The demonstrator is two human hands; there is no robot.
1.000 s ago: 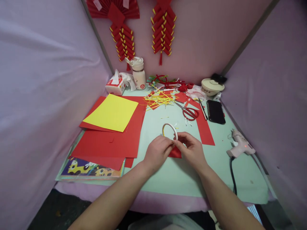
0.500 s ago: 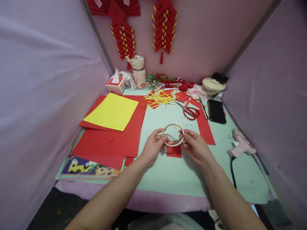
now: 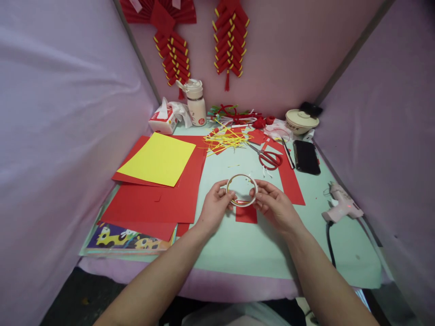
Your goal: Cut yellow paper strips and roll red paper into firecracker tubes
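Note:
A thin white ring [image 3: 241,175], like a narrow tape roll, is held up between my two hands over the green table mat [image 3: 234,253]. My left hand [image 3: 216,203] pinches its left side, and my right hand [image 3: 272,202] grips its right side with thumb and fingers. Below the ring lies a small red paper piece [image 3: 246,215], partly overlapped by it. Beyond the ring rest red-handled scissors [image 3: 270,159] and a pile of thin yellow strips [image 3: 226,140].
Yellow paper [image 3: 158,158] lies on red sheets [image 3: 149,201] at the left. A bottle [image 3: 196,106] and tissue pack [image 3: 163,122] stand behind. At the right are a phone [image 3: 306,157], a lidded bowl [image 3: 302,122] and a glue gun [image 3: 341,203] with a cable.
The ring and both hands have shifted slightly to the left. Both hands still hold the ring.

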